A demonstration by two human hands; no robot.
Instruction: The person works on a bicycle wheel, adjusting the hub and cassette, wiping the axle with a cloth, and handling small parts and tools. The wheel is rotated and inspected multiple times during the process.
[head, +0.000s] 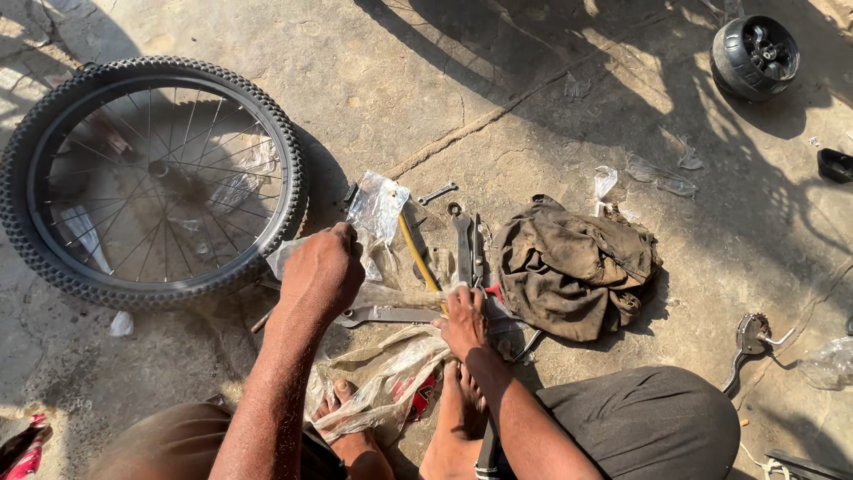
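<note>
Both grips closed, left hand (322, 271), right hand (462, 322), plastic wrapper (391, 298)

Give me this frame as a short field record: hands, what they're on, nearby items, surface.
left hand: knuckles up, closed on clear plastic wrapping
right hand: fingers pinching the same plastic lower down, over a flat wrench
tools: spanners and a yellow-handled tool lying between the hands and the rag
rag: brown, crumpled, right of the tools
bicycle wheel: lying flat, knobby tyre, upper left
small black wheel: top right
crank arm: right side, on the ground
surface: cracked concrete ground, part shade
</note>
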